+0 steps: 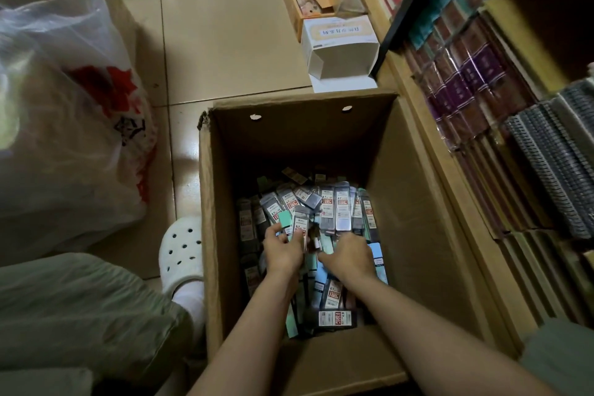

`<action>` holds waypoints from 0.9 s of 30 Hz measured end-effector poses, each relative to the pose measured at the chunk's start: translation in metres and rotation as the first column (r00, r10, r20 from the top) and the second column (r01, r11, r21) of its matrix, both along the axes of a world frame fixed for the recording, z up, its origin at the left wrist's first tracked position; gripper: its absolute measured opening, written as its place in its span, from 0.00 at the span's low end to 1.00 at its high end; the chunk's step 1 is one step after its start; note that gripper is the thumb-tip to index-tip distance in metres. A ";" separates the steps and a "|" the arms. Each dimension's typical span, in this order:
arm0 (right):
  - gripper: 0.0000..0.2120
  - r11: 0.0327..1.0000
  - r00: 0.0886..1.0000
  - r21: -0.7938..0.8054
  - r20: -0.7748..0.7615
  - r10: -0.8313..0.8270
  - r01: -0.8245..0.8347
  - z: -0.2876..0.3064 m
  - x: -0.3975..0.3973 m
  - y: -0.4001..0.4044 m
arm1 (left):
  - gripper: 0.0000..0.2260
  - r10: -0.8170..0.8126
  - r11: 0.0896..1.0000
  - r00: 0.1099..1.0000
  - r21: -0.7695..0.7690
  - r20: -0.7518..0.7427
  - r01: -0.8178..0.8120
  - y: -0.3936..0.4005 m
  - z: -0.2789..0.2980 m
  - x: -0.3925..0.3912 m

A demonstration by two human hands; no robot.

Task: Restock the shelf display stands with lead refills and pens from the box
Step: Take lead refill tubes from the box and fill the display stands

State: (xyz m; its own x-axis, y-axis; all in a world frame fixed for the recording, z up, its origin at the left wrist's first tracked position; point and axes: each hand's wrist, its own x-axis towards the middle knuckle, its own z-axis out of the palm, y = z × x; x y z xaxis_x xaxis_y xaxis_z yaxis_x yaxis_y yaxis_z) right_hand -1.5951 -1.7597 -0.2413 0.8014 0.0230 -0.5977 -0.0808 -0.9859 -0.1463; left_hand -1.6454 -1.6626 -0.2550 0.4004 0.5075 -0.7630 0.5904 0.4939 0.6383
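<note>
I'm digging through the lead refills [324,222], flat clear packs with red-and-white labels heaped loose at the bottom of the box [414,219], which is sitting open on the floor [218,42] just beside the shelf [488,125]. My left hand [283,249] is pinching one refill pack [300,223] between thumb and fingers, lifting its top end clear of the heap. My right hand [348,255] is reaching palm-down into the packs next to it, fingers curling into the pile; I'm not able to tell whether it's actually gripping anything. So I'm judging this as the gathering step: collecting a handful out of the box, nothing going onto a stand yet, and no display stand is identifiable from here. Next move is probably needing a firm stacked bunch, then a lift straight up past the tall box walls and a turn toward the shelf. Outside the box: a small white carton [340,51], a plastic bag [64,112] and my white clog [181,251].
</note>
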 end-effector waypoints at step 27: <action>0.41 0.584 0.991 0.808 0.006 -0.135 0.075 0.355 0.066 -0.110 | 0.11 -0.567 0.744 0.472 0.174 0.675 0.645 -0.010 0.330 0.131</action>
